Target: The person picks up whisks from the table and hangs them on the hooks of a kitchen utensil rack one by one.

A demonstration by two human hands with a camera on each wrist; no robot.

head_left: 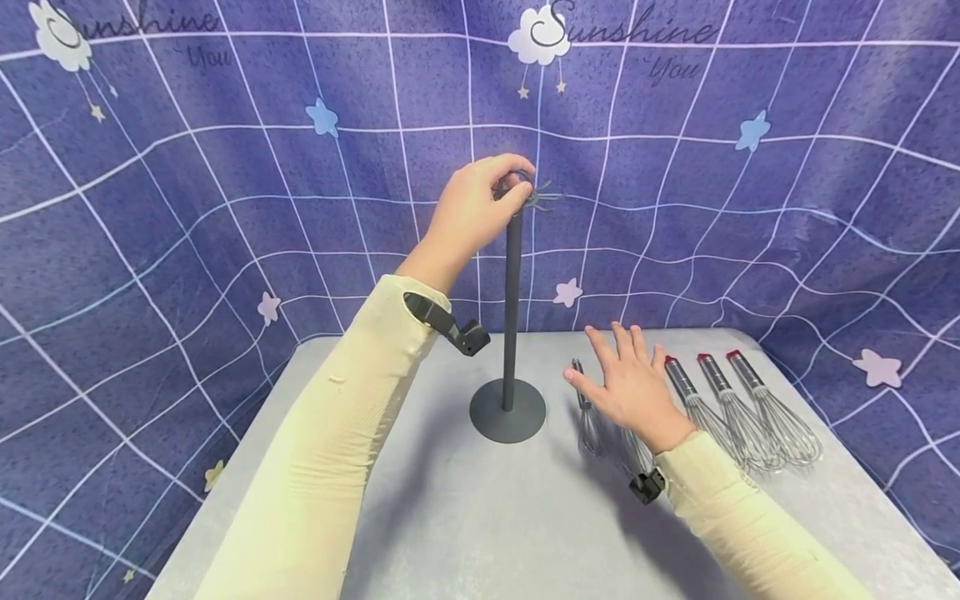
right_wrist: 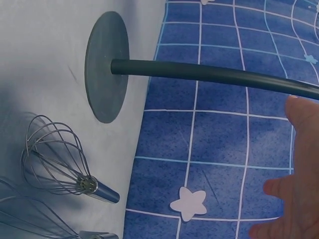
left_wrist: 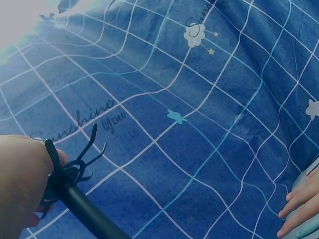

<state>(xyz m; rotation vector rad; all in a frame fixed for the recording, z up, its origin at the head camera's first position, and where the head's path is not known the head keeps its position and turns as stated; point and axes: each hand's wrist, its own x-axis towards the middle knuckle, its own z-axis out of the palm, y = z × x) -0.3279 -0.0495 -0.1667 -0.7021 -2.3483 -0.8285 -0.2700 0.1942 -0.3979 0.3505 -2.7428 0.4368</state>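
Observation:
My left hand (head_left: pixel 480 200) curls its fingers and thumb round the top of a dark upright stand (head_left: pixel 512 308). Thin curved hooks (left_wrist: pixel 85 162) fan out from the stand's top beside the fingers, some of them hidden by the hand. The stand's round base (head_left: pixel 507 427) sits flat on the table. To its right, my right hand (head_left: pixel 637 387) hovers with fingers spread, holding nothing. Below that hand lie a small whisk (head_left: pixel 587 427) and another whisk (head_left: pixel 636 454), whose handle the hand hides in the head view.
Three whisks (head_left: pixel 765 404) with red-tipped handles lie side by side at the right of the grey table (head_left: pixel 420 517), handles toward the back. A purple-blue curtain (head_left: pixel 247 167) with a grid and stars hangs behind and round the sides.

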